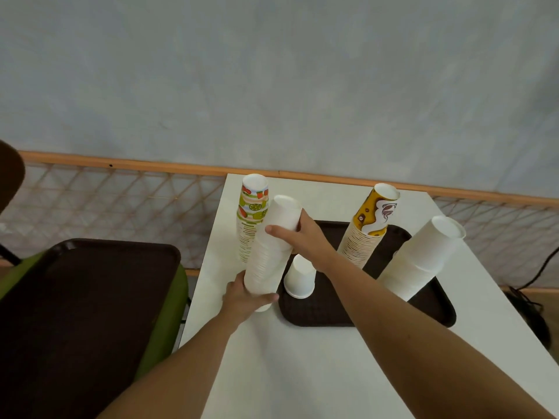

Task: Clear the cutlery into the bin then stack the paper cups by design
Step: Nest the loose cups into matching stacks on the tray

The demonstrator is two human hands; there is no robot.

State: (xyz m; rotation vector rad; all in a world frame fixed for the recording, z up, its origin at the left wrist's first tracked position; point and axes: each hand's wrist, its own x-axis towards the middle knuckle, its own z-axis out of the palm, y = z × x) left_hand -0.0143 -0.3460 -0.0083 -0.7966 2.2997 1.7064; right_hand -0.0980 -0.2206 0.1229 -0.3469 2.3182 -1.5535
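Note:
A tall stack of plain white paper cups (269, 255) stands upside down on the white table (302, 373), just left of the brown tray (332, 313). My left hand (245, 297) grips its base and my right hand (302, 237) grips its top cup. Behind it stands a stack of fruit-print cups (251, 219). On the tray are a single upturned white cup (299, 281), a stack of yellow coffee-print cups (367, 228) and a stack of wider white cups (420, 258).
A second brown tray (75, 313) lies on a green chair (169, 328) to the left of the table. A wall with an orange rail and lattice runs behind. A black cable (532, 300) trails on the floor at the right.

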